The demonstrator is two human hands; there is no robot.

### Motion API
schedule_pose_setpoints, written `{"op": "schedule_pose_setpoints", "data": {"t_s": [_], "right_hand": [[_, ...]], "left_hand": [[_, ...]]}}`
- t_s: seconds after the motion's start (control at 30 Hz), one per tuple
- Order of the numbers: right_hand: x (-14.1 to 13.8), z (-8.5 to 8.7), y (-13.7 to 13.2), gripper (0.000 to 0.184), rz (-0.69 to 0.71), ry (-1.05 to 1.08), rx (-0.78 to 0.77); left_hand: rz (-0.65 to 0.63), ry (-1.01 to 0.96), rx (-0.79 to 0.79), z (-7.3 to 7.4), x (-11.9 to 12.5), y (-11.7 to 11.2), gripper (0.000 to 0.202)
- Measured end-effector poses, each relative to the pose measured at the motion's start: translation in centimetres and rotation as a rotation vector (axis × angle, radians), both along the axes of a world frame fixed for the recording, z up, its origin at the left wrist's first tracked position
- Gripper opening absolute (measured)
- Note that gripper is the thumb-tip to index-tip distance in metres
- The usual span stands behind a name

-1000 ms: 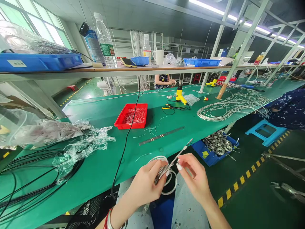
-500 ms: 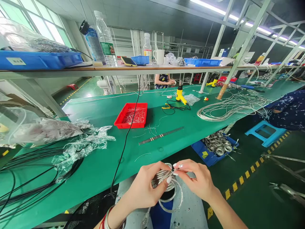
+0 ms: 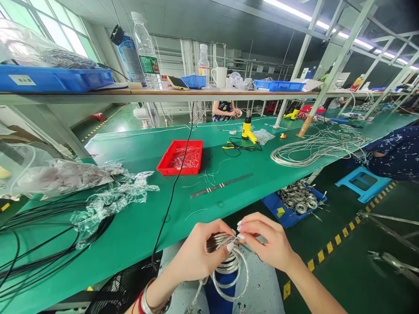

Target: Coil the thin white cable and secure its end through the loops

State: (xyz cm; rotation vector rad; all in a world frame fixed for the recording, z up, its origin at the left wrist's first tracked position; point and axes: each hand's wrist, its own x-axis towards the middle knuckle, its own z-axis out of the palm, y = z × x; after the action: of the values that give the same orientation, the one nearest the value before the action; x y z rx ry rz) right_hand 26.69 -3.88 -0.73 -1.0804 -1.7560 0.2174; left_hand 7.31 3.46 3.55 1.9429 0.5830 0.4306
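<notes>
A small coil of silvery braided cable (image 3: 229, 264) hangs over my lap just below the edge of the green bench (image 3: 137, 226). My left hand (image 3: 196, 255) is closed round the coil's top, thumb and fingers gripping the gathered turns. My right hand (image 3: 266, 242) pinches the same bundle from the right, fingertips meeting the left hand's at the top of the coil. Several loops dangle below both hands. The cable's free end is hidden between the fingers.
On the bench lie a red tray of thin wire pieces (image 3: 181, 158), a steel ruler (image 3: 221, 186), black cables (image 3: 42, 244), crumpled plastic bags (image 3: 108, 198), loose grey cable (image 3: 314, 146). A blue bin of finished coils (image 3: 294, 201) sits on the floor. Another person's sleeve (image 3: 393, 150) is at right.
The cable's straight end, held up between my hands a second ago, has been drawn into the coil. Both hands have come together on the bundle and the coil has grown.
</notes>
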Motion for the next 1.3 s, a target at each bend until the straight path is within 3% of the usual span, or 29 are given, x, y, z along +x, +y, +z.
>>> {"op": "schedule_pose_setpoints", "data": {"t_s": [0.2, 0.43, 0.6, 0.73, 1.03, 1.3], "right_hand": [[-0.3, 0.7, -0.1, 0.021, 0.098, 0.175, -0.242], [-1.9, 1.3, -0.6, 0.009, -0.071, 0.473, -0.399], [-3.4, 0.9, -0.5, 0.011, -0.296, 0.440, -0.324], [-4.2, 0.3, 0.1, 0.005, -0.329, 0.504, -0.226], [-4.4, -0.1, 0.6, 0.011, -0.343, 0.456, -0.159], [-4.2, -0.9, 1.3, 0.012, -0.386, 0.321, -0.089]], "left_hand": [[0.017, -0.015, -0.006, -0.3, -0.4, -0.2, 0.009], [0.120, -0.079, 0.439, -1.2, -0.4, -0.6, 0.019], [0.170, -0.145, 0.815, -2.4, 0.3, -0.7, 0.022], [0.225, -0.135, 1.029, -2.8, 0.9, -0.8, 0.025], [0.199, -0.051, 0.998, -3.0, 1.3, -0.5, 0.024], [0.308, 0.039, 0.955, -3.7, 1.8, -0.4, 0.020]]}}
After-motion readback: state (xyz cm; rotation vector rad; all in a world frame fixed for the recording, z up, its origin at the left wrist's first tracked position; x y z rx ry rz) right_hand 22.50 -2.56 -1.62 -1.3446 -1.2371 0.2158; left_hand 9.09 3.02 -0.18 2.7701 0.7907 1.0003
